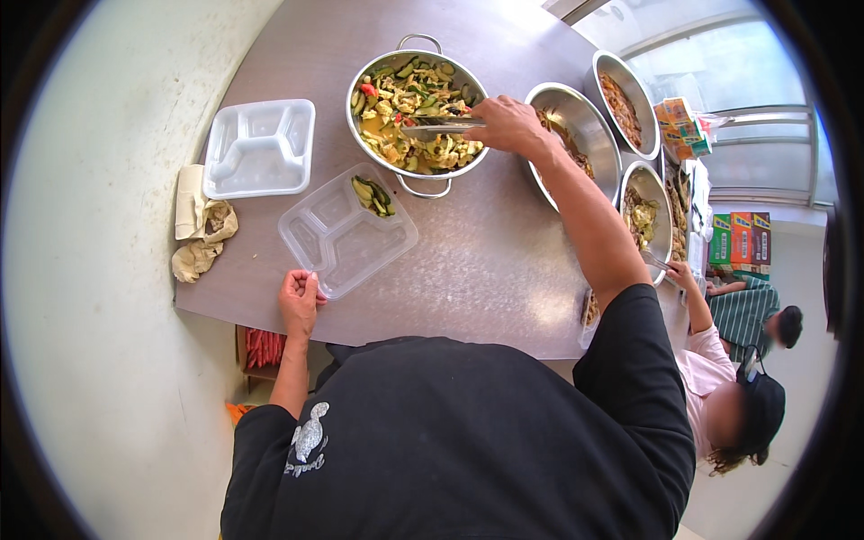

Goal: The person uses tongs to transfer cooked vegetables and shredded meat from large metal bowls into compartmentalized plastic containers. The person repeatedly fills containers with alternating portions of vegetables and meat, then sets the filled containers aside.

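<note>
My right hand (506,123) grips metal tongs (445,125), whose jaws lie over the food in a round two-handled steel pan (483,156). The pan holds sliced cucumber or zucchini, scrambled egg, red pieces and yellowish liquid. At the near left, my left hand (302,294) pinches the corner of a clear plastic compartment tray (351,260). Green vegetable slices (372,196) lie in the tray's upper right compartment; its other compartments hold no food. A stack of similar trays (260,148), or a single one, sits behind it to the left, with nothing in it.
Steel bowls of food (611,158) line the right side. A co-worker in pink (705,361) holds a utensil at an oval bowl (666,223); another person in striped green (749,310) is beyond. Crumpled brown paper (196,260) lies by the left wall. Colourful boxes (740,239) stand far right.
</note>
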Demonstrator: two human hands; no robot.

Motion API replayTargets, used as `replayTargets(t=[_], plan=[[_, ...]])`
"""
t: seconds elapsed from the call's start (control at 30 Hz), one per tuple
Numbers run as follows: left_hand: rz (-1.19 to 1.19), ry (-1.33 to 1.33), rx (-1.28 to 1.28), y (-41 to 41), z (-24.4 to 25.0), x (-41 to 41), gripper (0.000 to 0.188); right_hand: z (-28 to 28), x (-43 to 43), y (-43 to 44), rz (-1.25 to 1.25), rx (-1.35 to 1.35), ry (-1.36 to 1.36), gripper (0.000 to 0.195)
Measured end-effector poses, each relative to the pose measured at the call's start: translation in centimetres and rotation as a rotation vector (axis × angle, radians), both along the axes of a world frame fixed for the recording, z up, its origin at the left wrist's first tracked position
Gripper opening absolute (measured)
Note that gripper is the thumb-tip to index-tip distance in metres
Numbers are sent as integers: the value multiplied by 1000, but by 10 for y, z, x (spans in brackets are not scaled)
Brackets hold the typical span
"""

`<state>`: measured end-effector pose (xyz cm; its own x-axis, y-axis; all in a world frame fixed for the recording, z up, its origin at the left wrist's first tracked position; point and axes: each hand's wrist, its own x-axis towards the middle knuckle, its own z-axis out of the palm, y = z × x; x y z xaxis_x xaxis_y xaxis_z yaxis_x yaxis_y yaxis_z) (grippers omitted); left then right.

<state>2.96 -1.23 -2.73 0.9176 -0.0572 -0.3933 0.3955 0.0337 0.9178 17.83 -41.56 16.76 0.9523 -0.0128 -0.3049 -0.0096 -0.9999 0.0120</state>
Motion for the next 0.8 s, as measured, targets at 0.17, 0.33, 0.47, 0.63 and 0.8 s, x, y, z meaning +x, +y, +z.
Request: replayTargets(t=[0.17,0.33,0.47,0.63,0.8], plan=[[-35,-7,15,1,8,1,12,-9,-1,-26,-298,336,103,49],[-37,3,66,3,-1,2,14,-24,-8,-50,-430,356,136,46],[-21,2,20,0,1,1,14,-59,-12,-36,-430,414,189,50],[-17,9,7,2,5,3,12,-52,-34,-3,-232,338,128,57],[-22,-4,19,1,4,2,13,-38,-30,-43,-476,500,99,56]])
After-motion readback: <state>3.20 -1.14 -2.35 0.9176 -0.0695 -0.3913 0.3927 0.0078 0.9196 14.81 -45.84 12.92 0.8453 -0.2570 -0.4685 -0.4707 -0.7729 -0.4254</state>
